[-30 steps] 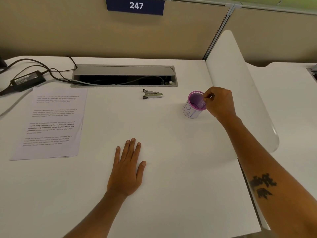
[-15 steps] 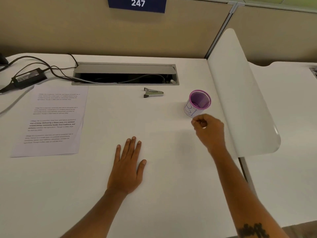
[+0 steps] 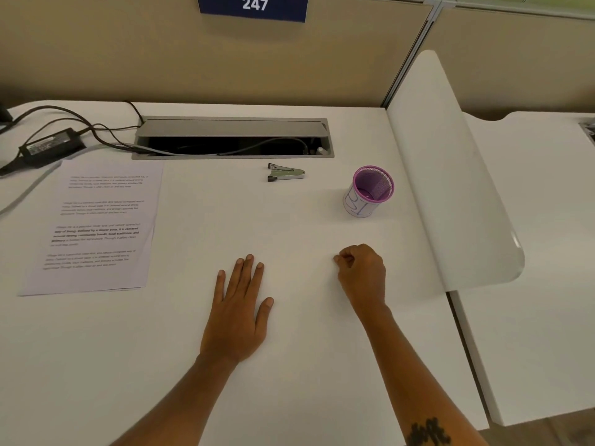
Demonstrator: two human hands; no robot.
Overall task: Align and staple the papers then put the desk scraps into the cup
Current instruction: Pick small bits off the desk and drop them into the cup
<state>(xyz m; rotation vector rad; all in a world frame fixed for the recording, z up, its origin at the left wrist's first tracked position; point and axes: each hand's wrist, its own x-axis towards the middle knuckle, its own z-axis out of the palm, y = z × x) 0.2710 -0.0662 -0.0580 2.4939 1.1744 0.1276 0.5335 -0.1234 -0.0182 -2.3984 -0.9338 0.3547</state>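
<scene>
While the left hand (image 3: 236, 312) lies flat on the desk (image 3: 306, 365), the right hand's (image 3: 362, 273) curled fingers should pinch scraps cleanly, then lift over the cup (image 3: 370, 192)

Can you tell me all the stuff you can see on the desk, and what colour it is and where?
papers: one stack, white with black print, left side of desk
stapler: one, silver and black, middle back
mesh cup: one, purple with a white label, right back
power adapter: one, black, far left back, with cables
cable tray: one, grey, open, back of desk
number sign: one, blue, reads 247, on the partition
desk: one, white
left hand: flat on desk, front middle
right hand: fingers curled, in front of the cup; whether it holds anything is unclear
</scene>
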